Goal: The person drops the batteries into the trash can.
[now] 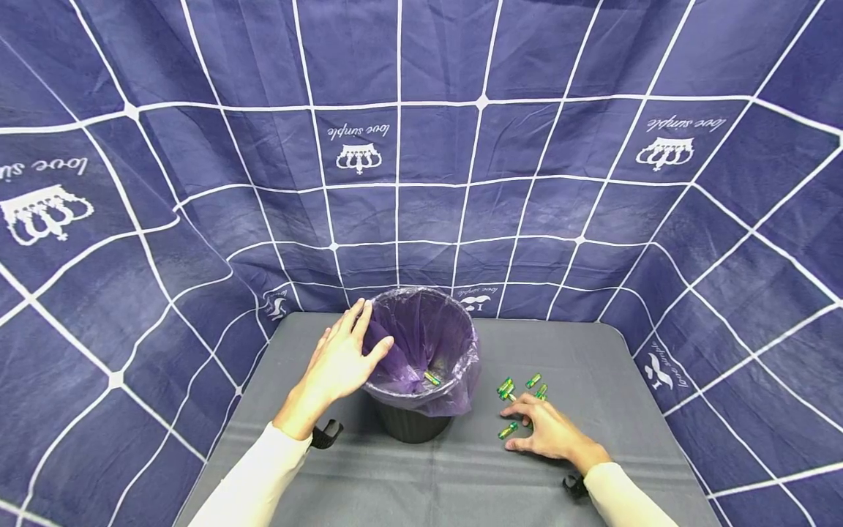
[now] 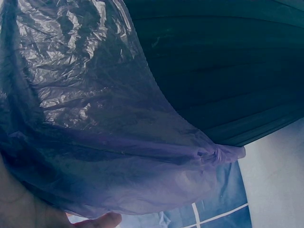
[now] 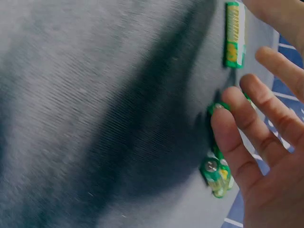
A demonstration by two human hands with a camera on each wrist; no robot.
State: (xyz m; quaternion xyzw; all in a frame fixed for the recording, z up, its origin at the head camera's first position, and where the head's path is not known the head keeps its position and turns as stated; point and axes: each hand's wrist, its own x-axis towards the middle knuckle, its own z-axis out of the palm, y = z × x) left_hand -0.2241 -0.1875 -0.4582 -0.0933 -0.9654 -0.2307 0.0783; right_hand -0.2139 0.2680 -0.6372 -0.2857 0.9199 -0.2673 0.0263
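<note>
A dark bin lined with a purple plastic bag stands on the grey table. My left hand rests at the bin's left rim, fingers extended over the bag; the left wrist view shows the bag's crinkled outer side. One green-and-yellow battery lies inside the bag. Right of the bin, several more batteries lie loose, one between the thumb and fingers of my right hand without visible grip. In the right wrist view, the fingers are spread beside a labelled battery and partly hide others.
Blue cloth with white grid lines hangs at the back and both sides. The grey table ends against it in rounded far corners. A black band sits at the left wrist, another at the right.
</note>
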